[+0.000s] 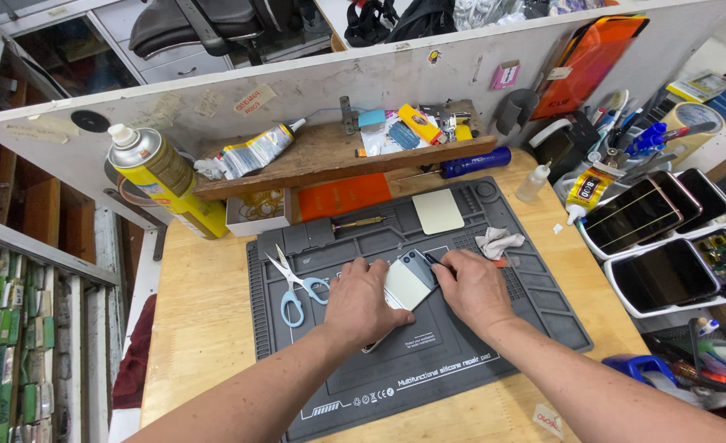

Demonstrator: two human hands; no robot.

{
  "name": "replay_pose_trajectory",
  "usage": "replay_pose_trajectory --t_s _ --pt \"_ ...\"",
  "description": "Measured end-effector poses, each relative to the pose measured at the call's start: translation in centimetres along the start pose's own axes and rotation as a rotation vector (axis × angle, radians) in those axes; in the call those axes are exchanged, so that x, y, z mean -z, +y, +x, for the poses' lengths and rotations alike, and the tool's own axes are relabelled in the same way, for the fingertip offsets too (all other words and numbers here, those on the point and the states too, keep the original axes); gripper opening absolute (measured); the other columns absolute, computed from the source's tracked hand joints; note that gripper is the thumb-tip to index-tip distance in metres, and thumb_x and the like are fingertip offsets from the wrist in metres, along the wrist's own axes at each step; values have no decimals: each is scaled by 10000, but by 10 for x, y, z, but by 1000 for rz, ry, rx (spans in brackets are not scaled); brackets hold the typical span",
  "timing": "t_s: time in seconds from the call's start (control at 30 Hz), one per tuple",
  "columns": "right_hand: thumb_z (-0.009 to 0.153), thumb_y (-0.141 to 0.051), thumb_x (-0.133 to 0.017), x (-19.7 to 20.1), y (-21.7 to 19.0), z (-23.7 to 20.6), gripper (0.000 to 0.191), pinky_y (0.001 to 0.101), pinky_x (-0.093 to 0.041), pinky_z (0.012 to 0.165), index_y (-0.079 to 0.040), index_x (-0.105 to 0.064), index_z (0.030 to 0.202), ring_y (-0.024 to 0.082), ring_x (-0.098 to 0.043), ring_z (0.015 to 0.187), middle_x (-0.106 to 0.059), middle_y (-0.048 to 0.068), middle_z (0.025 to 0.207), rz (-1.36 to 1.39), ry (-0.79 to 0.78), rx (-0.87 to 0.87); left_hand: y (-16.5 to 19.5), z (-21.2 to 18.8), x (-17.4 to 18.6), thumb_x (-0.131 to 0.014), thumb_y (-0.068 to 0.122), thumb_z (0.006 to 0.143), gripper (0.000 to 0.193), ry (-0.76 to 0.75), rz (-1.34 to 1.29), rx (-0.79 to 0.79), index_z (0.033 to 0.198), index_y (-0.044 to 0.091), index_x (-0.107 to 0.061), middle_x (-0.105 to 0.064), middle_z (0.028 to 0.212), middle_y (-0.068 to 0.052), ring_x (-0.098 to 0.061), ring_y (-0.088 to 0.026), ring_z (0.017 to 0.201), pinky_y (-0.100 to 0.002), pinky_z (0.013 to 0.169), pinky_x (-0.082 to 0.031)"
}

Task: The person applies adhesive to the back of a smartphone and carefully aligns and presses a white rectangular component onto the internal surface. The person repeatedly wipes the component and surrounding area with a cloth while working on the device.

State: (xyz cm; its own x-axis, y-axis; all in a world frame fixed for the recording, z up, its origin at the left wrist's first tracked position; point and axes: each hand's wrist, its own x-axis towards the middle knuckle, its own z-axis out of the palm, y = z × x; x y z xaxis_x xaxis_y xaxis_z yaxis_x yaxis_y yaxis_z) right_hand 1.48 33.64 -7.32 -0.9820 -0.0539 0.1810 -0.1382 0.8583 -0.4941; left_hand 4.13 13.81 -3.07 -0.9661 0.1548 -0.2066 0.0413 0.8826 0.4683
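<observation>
- Pale, matt-backed slim rectangular phone with a dark glossy camera block [409, 281] lies face down at the middle of our grey ribbed silicone repair mat [535, 316], tilted so its camera end points to about one o'clock.
- Our left hand [361, 302] presses down on the phone's nine o'clock edge, fingers closed over that edge and pinning it flat.
- Our right hand [473, 287] sits at the three o'clock side, fingers pinched together on a thin dark-tipped tool [431, 259] whose point meets the phone near the camera block.
- We judge the work to be at an early stage: the back cover looks seated, with no gap that we can make out, and no loose parts lie beside the phone.
- Steel scissors with light blue plastic handles [294, 287] lie on the mat at nine o'clock from the phone, well clear of our left hand.
- Crumpled white cloth [496, 242] rests at two o'clock, soft and creased, near the mat's ribbed corner.
- Yellow metal spray can with a white nozzle [164, 180] stands at ten o'clock on the pale wooden bench [203, 312], smooth and cylindrical.
- White plastic trays holding dark glossy phones [654, 238] sit at three o'clock, well apart from our hands.
</observation>
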Motion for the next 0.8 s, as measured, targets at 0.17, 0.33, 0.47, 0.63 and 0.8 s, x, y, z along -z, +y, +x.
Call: replay_pose_trajectory --t_s 0.17,0.33,0.47,0.63,0.8 --pt "878 -238 -719 -8 -1 4 176 446 -532 742 -74 -695 821 316 -683 843 -697 83 829 7 83 70 -1 5 3 -944 461 621 872 -31 1 13 1320 78 -590 -585 1242 -148 -510 -313 1261 -480 1079 -413" --pt "893 -255 -708 -11 -1 9 174 450 -533 739 -89 -705 843 304 -681 866 -702 66 849 -12 77 39 -1 11 3 -946 460 615 855 -21 1 10 1300 80 -603 -592 1232 -141 -517 -309 1254 -493 1071 -413" --pt "892 -282 -702 -13 -4 13 172 446 -537 725 -115 -719 853 285 -694 870 -720 41 874 -29 62 -19 -1 16 2 -945 462 616 852 -39 -2 21 1294 78 -601 -595 1226 -142 -520 -309 1250 -499 1070 -410" --pt "903 -309 -699 -16 -6 15 185 449 -537 721 -131 -725 863 278 -701 877 -728 30 890 -35 60 -46 -3 16 -2 -948 453 617 852 -16 -15 22 1293 74 -595 -591 1230 -150 -513 -318 1251 -507 1067 -402" --pt "896 -316 -695 -14 -12 14 186 460 -532 712 -135 -732 881 291 -697 887 -732 25 910 -32 90 -37 -1 14 0 -932 449 633 811 -32 -5 37 1275 76 -606 -590 1240 -146 -510 -315 1262 -496 1076 -404"
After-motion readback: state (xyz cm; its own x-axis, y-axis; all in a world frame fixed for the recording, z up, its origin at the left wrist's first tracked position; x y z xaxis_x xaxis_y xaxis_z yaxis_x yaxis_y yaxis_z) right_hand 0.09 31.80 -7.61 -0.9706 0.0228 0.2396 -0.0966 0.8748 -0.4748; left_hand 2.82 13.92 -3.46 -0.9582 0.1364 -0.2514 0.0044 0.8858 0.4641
